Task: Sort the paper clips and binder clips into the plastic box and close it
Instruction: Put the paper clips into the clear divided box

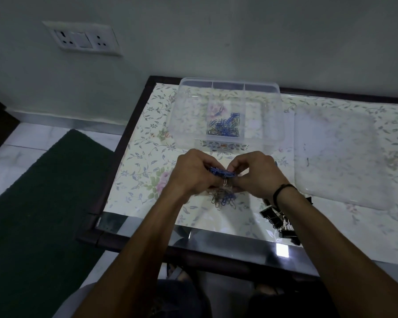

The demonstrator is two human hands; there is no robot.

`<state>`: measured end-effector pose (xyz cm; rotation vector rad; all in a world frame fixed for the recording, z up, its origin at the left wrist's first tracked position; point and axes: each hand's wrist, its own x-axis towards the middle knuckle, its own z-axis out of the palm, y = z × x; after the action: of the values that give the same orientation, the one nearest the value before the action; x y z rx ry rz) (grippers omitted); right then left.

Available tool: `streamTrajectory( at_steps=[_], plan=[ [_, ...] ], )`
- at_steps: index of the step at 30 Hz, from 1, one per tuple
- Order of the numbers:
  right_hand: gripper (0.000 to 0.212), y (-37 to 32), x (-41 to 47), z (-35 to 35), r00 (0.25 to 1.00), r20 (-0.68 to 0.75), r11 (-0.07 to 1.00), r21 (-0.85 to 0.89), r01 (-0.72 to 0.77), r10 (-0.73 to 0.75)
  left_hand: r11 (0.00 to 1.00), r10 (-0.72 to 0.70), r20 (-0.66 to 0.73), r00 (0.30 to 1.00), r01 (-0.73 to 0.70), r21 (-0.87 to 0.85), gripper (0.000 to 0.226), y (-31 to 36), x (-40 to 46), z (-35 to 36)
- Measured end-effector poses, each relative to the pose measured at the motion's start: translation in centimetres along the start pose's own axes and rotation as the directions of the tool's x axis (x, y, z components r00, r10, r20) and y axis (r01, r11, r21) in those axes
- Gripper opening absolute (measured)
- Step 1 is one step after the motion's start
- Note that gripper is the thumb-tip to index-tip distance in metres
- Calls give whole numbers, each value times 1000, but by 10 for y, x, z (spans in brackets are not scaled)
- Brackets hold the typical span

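Observation:
A clear plastic box (271,115) with three compartments stands open at the back of the table; its middle compartment holds several blue paper clips (225,126). My left hand (193,173) and my right hand (257,173) meet just in front of the box, both pinching a bunch of blue paper clips (221,172), one silver clip dangling below. Under the hands lies a small heap of loose paper clips (223,199). Several black binder clips (283,222) lie by my right forearm near the front edge.
The box's clear lid (340,157) lies flat to the right of the box. The table (147,180) has a floral cover under glass and a dark frame. A green mat (44,203) covers the floor to the left. A wall socket (83,39) sits upper left.

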<state>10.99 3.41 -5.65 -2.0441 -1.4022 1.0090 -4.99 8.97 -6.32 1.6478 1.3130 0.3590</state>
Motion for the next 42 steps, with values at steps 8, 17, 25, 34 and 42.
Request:
streamTrajectory(
  at_steps=[8,17,25,34,42],
  plan=[
    [14,-10,5,-24,993,-3,905,411,-108,119,961,-61,10,998,61,-269,36,31,10,-9],
    [11,-34,33,-30,990,-70,866,494,-72,122,937,-97,-34,995,80,-340,36,46,37,-30],
    [8,-41,64,-26,967,-194,838,545,-33,165,911,-97,-130,987,36,-412,28,54,65,-28],
    [37,-27,80,-8,964,-197,889,453,-70,176,908,-155,-93,984,104,-407,30,56,67,-15],
    [30,-31,68,-16,967,-231,934,358,-13,103,932,-121,-145,982,62,-357,12,56,52,-45]
  ],
)
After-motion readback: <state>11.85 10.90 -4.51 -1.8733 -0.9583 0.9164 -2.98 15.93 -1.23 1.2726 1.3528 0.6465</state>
